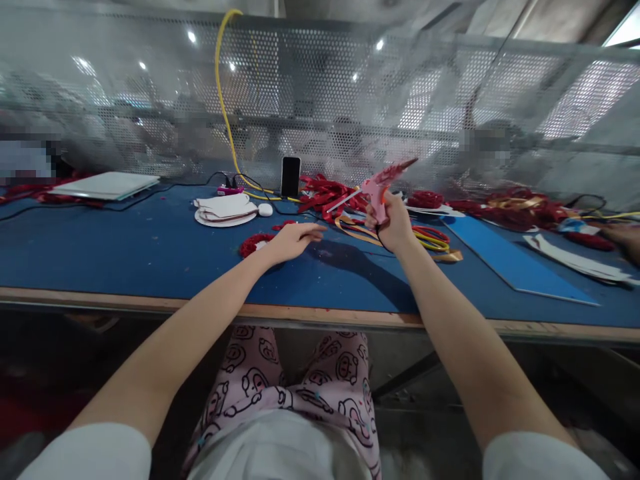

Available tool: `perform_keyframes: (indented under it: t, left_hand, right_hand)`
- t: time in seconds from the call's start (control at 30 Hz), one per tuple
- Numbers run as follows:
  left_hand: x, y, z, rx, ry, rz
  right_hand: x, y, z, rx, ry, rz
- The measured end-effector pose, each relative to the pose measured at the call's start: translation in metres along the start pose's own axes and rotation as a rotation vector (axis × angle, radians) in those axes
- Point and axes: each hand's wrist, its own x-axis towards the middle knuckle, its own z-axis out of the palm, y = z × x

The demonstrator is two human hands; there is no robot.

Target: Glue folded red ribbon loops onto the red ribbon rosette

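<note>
In my right hand (397, 223) is a pink glue gun (376, 195), raised over the table with a white stick jutting from its side and a dark cord below the grip. Low over the blue tabletop (150, 250), my left hand (293, 241) has its fingers stretched out to the right, and nothing shows in them. A red fuzzy piece (249, 245) lies beside and partly behind that hand. Behind the glue gun spreads a pile of red ribbon (325, 193). A gold ribbon (453, 256) and yellow and red loops (431, 239) lie by my right wrist.
White cut pieces (225, 208) are stacked left of centre, near a standing phone (291, 177). A blue board (515, 260) lies at right, with white strips (580, 260) beyond it. Another person's hand (625, 240) reaches in at the right edge. Perforated metal mesh (310, 87) backs the table.
</note>
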Motion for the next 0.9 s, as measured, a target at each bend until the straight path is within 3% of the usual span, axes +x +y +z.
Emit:
perform_keyframes:
  t: [0.13, 0.23, 0.33, 0.5, 0.63, 0.9]
  left_hand:
    - [-0.004, -0.005, -0.005, 0.116, -0.178, -0.012]
    - [-0.007, -0.005, -0.006, 0.235, -0.229, 0.006]
    - [-0.009, 0.002, -0.003, 0.336, -0.257, 0.038]
    - [-0.014, 0.017, 0.007, 0.357, -0.433, 0.128]
    - [-0.012, 0.024, 0.013, 0.446, -0.512, 0.090]
    - [-0.015, 0.026, -0.002, 0.685, -0.473, 0.059]
  right_hand:
    - [0.002, 0.005, -0.003, 0.002, 0.013, -0.014]
    - [0.003, 0.006, -0.004, 0.005, 0.023, -0.012]
    - [0.002, 0.005, -0.003, -0.002, 0.003, -0.011]
    - [-0.001, 0.003, 0.002, -0.016, 0.016, -0.019]
    - [-0.003, 0.002, 0.006, -0.021, 0.042, -0.018]
    - [-0.002, 0.003, 0.007, -0.015, 0.047, 0.001]
